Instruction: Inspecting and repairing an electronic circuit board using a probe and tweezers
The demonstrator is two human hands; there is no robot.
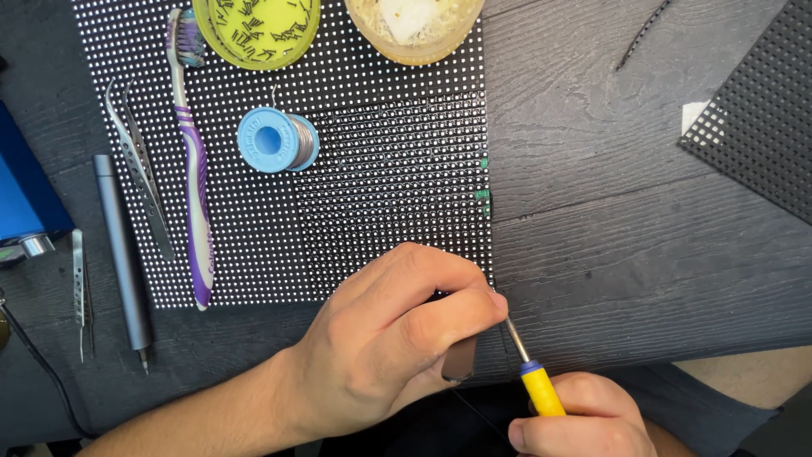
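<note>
Matt black dotted LED panel [279, 195] lies on rough grey wood-grain table [634, 228]; glossy purple plastic toothbrush [196, 195], shiny metal tweezers [139, 182], blue plastic solder spool [275, 140].

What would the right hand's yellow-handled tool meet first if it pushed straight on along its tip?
Likely the left hand: the tool in the right hand points at its thumb tip, just short of the dotted panel's corner.

A dark table [643, 237] fills nearly the whole view, its top a grey-black wood with a deep, wavy grain running across it. Seams between the boards slant slightly from left to right. The light is bright and even, falling from above with barely any shadow, so the ridges of the grain stand out pale. No wall, floor or window shows from here.
</note>
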